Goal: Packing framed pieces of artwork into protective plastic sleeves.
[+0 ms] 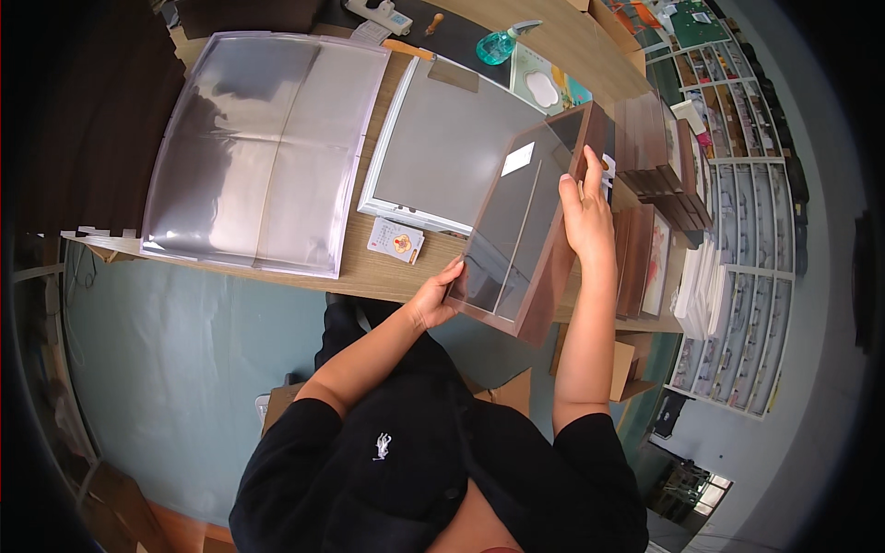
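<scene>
Between my hands is a deep brown box frame with a glossy, see-through front that mirrors light. It is tilted over the table's right part, off the tabletop. My left hand grips its lower left corner, thumb on the front side. My right hand holds the right side wall, fingers stretched up along it. Behind the frame lies a grey panel with a white rim. A small stack of printed cards rests at the table's near edge, left of the frame.
A large stack of clear plastic film sheets covers the table's left. A green spray bottle and a power strip stand at the back. More brown frames are piled at the right, near white boards. Shelves line the wall.
</scene>
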Demonstrator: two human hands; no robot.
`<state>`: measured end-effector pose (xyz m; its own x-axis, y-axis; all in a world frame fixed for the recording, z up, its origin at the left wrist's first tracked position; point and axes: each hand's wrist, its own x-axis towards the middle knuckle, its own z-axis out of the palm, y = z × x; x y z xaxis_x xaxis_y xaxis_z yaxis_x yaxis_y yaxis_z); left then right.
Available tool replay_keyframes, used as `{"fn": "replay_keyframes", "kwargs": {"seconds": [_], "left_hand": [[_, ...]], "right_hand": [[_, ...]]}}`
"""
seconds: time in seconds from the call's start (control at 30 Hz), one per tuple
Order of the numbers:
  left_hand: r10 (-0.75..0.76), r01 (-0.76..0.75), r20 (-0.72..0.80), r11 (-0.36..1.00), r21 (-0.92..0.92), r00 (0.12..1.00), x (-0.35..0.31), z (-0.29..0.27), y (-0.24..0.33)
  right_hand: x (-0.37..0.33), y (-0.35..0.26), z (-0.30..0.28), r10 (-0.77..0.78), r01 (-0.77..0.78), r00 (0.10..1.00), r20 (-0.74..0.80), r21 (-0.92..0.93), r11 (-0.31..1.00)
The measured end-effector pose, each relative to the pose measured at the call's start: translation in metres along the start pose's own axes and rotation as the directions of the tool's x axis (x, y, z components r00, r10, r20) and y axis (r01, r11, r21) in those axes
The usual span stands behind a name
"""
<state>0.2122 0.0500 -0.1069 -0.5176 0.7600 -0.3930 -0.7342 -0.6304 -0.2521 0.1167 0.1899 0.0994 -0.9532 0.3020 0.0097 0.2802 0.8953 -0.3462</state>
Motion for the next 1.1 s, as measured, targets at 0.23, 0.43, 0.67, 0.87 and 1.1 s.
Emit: {"fn": "replay_keyframes", "kwargs": {"seconds": [0.23,0.43,0.67,0.87,1.1], "left_hand": [[-0.062,0.062,0.018,0.998,-0.017,0.998,0.003,0.015,0.013],[-0.052,0.052,0.006,0.991,-0.123,0.999,0.033,-0.012,0.01],[-0.035,0.038,0.038,0.997,-0.067,0.999,0.032,-0.012,0.011],[0.138,-0.201,0.161,0.839,0.505,0.977,-0.015,0.044,0.016],[0.309,-0.614,0.7,-0.338,0.713,0.644,-0.101,0.151,0.002]], "right_hand": [[0.015,-0.008,-0.002,0.051,-0.053,0.996,0.067,0.035,0.998],[0.024,-0.002,0.001,0.042,-0.045,0.998,0.05,0.065,0.997],[0.026,0.003,0.002,-0.011,0.011,1.0,-0.004,-0.063,0.998],[0.003,0.068,-0.029,-0.131,0.159,0.987,-0.094,0.439,0.884],[-0.083,0.092,-0.068,0.297,0.144,0.947,-0.125,0.989,-0.042]]}}
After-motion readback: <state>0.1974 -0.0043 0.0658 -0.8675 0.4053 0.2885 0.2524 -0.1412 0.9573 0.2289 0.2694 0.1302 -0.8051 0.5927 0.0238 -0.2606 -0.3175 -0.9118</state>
